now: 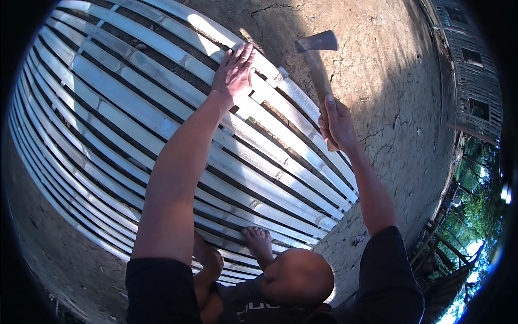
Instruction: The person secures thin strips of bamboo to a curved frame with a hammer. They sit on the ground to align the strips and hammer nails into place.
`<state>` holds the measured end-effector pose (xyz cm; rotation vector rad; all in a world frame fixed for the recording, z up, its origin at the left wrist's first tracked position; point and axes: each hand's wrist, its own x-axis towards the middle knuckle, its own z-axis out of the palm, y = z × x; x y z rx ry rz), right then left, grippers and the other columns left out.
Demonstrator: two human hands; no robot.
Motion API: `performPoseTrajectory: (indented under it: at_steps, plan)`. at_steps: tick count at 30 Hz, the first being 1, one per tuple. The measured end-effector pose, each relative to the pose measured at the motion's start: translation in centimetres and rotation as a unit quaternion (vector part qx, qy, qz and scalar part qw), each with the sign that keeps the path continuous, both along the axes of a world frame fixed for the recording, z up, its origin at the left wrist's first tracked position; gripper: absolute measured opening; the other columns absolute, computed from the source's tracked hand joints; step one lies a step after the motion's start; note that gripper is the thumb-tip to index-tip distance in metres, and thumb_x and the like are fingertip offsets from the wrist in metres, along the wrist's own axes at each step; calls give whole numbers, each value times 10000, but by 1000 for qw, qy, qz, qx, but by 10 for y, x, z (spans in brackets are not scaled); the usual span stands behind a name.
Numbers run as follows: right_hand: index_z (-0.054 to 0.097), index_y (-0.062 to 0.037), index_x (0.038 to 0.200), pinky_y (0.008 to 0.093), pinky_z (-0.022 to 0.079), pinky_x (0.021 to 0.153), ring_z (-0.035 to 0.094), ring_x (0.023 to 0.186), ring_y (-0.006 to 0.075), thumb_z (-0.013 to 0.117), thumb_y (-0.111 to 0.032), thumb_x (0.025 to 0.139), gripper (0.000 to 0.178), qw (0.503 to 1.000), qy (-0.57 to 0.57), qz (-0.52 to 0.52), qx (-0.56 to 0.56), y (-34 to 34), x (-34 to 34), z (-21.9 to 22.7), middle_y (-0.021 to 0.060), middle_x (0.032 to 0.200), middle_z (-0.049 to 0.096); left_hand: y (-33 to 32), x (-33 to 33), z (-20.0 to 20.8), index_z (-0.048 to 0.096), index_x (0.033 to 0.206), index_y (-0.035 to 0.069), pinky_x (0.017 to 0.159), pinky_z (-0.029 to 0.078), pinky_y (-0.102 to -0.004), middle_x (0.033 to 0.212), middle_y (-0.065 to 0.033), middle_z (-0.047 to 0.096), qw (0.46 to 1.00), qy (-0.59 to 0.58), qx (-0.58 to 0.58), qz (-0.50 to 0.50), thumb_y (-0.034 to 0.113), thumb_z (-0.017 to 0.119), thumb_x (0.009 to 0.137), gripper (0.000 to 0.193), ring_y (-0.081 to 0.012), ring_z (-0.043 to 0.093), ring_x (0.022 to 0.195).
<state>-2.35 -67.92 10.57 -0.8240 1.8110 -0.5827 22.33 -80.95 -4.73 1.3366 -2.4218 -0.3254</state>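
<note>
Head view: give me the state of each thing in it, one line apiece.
Left hand: open, laid on the slats.
Right hand: closed around the axe handle.
Axe: held, head end pointing away from the person.
Slats: side by side with gaps between, partly sunlit.
Foot: bare, on the slats.
Ground: bare earth, cracked, part sunlit, part shaded.

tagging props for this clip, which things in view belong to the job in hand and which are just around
Job in hand:
- hatchet, held in the right hand
- slats, under the left hand

Just around:
- slatted wall
- trees
- cracked ground
</note>
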Motion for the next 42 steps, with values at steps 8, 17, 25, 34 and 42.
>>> performPoseTrajectory:
  at_steps: [8, 17, 25, 34, 42]
  plan:
    - [485, -72, 905, 267, 395, 363, 443, 412, 95, 426, -586, 1026, 532, 993, 58, 75, 73, -4, -9, 6, -4, 576, 448, -3, 4, -2, 348, 1537, 94, 1234, 214, -453, 1619, -96, 305, 1000, -19, -14, -4, 232, 488, 984, 586, -260, 285, 1495]
    - [583, -26, 979, 297, 408, 386, 482, 428, 98, 452, -536, 1037, 530, 989, 77, 92, 88, 8, -2, -5, 20, 585, 501, 0, 7, -6, 341, 1538, 85, 1235, 211, -459, 1616, -102, 309, 1000, -6, -16, -12, 214, 514, 962, 615, -269, 281, 1497]
    - [561, -63, 943, 277, 374, 369, 453, 431, 75, 456, -541, 1034, 498, 988, 4, 88, 123, 31, 33, 26, -11, 558, 458, -56, 66, 1, 345, 1547, 126, 1234, 202, -425, 1617, -100, 316, 975, 80, 194, -69, 211, 532, 939, 641, -250, 279, 1500]
    - [504, -44, 854, 324, 398, 365, 479, 401, 150, 513, -485, 1013, 468, 951, 23, -10, 309, 338, -19, 141, 38, 558, 493, 170, 285, 214, 622, 1226, 59, 886, 490, -537, 1084, -243, 670, 936, 15, 260, 236, 256, 484, 1014, 320, -445, 631, 1017]
    - [622, -82, 973, 383, 479, 539, 605, 587, 247, 768, -269, 813, 286, 658, -81, -87, 743, 579, -145, 387, 114, 729, 618, 525, 341, 638, 659, 931, -4, 546, 526, -341, 757, -92, 663, 554, 96, 575, 594, 333, 519, 1026, 377, -217, 657, 613]
